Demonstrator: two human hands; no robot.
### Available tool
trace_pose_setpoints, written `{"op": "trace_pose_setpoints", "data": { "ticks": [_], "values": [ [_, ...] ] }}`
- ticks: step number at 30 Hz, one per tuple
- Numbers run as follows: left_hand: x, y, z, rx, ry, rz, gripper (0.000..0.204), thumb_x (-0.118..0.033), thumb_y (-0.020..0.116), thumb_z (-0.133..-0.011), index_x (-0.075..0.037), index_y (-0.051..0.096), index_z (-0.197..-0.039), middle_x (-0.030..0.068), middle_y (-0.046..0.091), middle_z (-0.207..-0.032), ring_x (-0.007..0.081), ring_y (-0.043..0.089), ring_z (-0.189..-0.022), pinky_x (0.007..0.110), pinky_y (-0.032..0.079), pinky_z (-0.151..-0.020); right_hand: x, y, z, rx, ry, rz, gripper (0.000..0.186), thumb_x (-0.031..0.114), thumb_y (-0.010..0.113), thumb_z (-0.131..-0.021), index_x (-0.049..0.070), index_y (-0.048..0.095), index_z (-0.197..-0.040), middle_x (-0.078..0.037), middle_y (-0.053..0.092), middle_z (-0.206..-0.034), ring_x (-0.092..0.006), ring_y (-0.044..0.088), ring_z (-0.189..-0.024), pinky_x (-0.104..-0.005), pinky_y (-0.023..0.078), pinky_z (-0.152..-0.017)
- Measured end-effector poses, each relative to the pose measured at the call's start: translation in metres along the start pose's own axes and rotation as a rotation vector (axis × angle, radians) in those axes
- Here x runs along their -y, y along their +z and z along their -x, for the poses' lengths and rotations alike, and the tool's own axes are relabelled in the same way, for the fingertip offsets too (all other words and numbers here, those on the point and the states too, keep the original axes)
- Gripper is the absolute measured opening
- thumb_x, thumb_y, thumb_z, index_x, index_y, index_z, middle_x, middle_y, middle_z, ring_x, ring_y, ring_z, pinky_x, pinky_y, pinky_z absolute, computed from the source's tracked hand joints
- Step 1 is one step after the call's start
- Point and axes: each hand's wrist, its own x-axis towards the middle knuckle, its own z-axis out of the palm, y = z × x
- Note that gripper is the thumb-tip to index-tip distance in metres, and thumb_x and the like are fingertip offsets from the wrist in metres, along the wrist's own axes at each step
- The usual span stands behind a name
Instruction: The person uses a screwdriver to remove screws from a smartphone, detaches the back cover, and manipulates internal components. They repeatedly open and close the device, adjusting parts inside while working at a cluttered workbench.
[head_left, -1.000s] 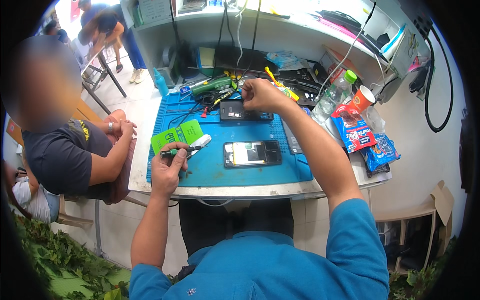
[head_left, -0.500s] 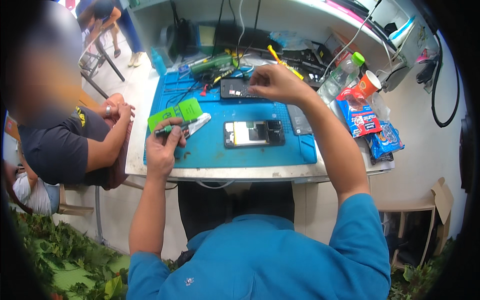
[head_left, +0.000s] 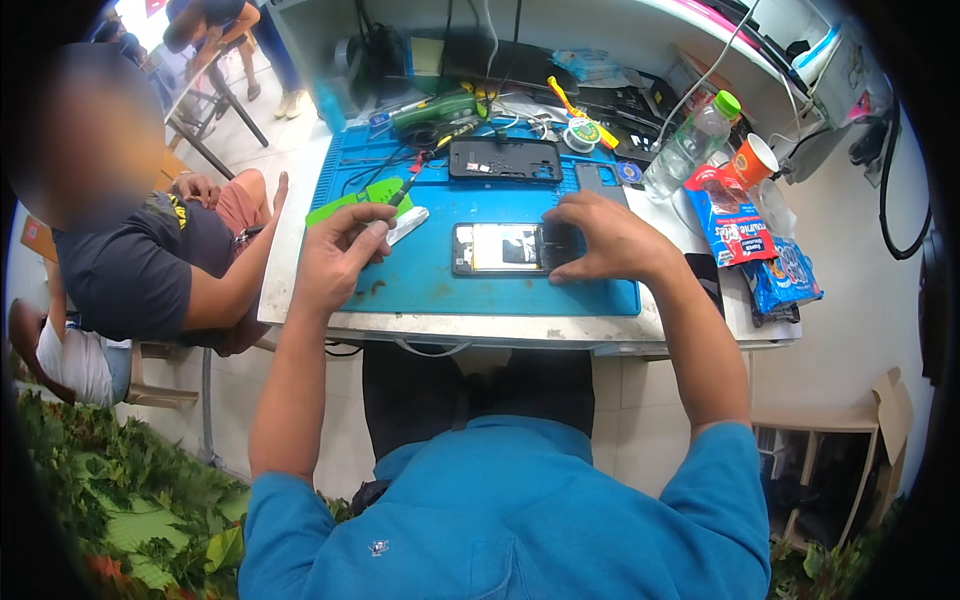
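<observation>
My left hand [head_left: 345, 250] holds a slim dark screwdriver [head_left: 398, 196] over the left side of the blue mat [head_left: 410, 290], beside a green card [head_left: 368, 193] and a small white packet [head_left: 410, 222]. My right hand [head_left: 605, 240] has thumb and fingers at either long edge of the right end of an opened phone [head_left: 497, 247], whose pale battery shows. Behind that lies a black phone housing [head_left: 505, 160], with a spool [head_left: 582, 135] to its right and a dark grey phone part [head_left: 598, 177] behind my right hand.
A bottle [head_left: 690, 150], orange cup [head_left: 750, 162] and snack packs [head_left: 730, 220] crowd the right end of the white desk [head_left: 500, 330]. Tools and cables [head_left: 435, 115] pile along the back beneath a shelf. A seated person [head_left: 140, 260] is close on my left; others are farther back.
My right hand has come down from the housing at the back onto the opened phone. My left hand has moved up slightly, and the tool now points away from me. The seated person's hands have shifted.
</observation>
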Motion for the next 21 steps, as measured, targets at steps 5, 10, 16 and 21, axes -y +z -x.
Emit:
{"op": "trace_pose_setpoints", "data": {
  "ticks": [5, 10, 16, 21],
  "values": [
    [0.007, -0.008, -0.023, 0.069, 0.198, -0.448, 0.018, -0.006, 0.074, -0.100, -0.005, 0.081, -0.117, 0.0060, 0.078, -0.104, 0.0160, 0.071, -0.091, 0.032, 0.055, -0.081, 0.004, 0.002, -0.006, 0.003, -0.019, -0.001, 0.074, 0.033, 0.096, -0.067, -0.003, 0.070, -0.126, -0.020, 0.067, -0.118, -0.0383, 0.063, -0.122, -0.0455, 0.053, -0.106],
    [-0.003, 0.010, -0.039, 0.076, 0.204, -0.649, 0.014, -0.003, 0.075, -0.096, -0.004, 0.079, -0.109, 0.0089, 0.078, -0.106, 0.0259, 0.072, -0.099, 0.037, 0.056, -0.086, 0.009, 0.009, 0.006, -0.127, -0.069, 0.010, 0.064, 0.029, 0.091, -0.064, -0.002, 0.064, -0.112, -0.019, 0.061, -0.112, -0.0396, 0.061, -0.116, -0.0479, 0.053, -0.101],
    [0.011, 0.018, -0.053, -0.001, 0.506, -0.851, 0.014, -0.006, 0.081, -0.093, -0.004, 0.078, -0.106, 0.0090, 0.078, -0.105, 0.0246, 0.072, -0.100, 0.037, 0.057, -0.087, 0.009, 0.013, 0.015, -0.189, -0.095, 0.022, 0.063, 0.028, 0.090, -0.065, -0.003, 0.064, -0.113, -0.020, 0.061, -0.112, -0.0413, 0.062, -0.115, -0.0490, 0.053, -0.100],
    [-0.018, 0.041, -0.041, 0.155, 0.152, -0.662, 0.022, -0.020, 0.087, -0.092, -0.001, 0.081, -0.103, 0.0117, 0.080, -0.098, 0.0254, 0.074, -0.088, 0.039, 0.058, -0.083, 0.014, 0.011, 0.020, -0.153, -0.005, -0.019, 0.064, 0.029, 0.090, -0.066, -0.003, 0.063, -0.115, -0.020, 0.061, -0.113, -0.0419, 0.064, -0.112, -0.0497, 0.055, -0.098]
  ]
}}
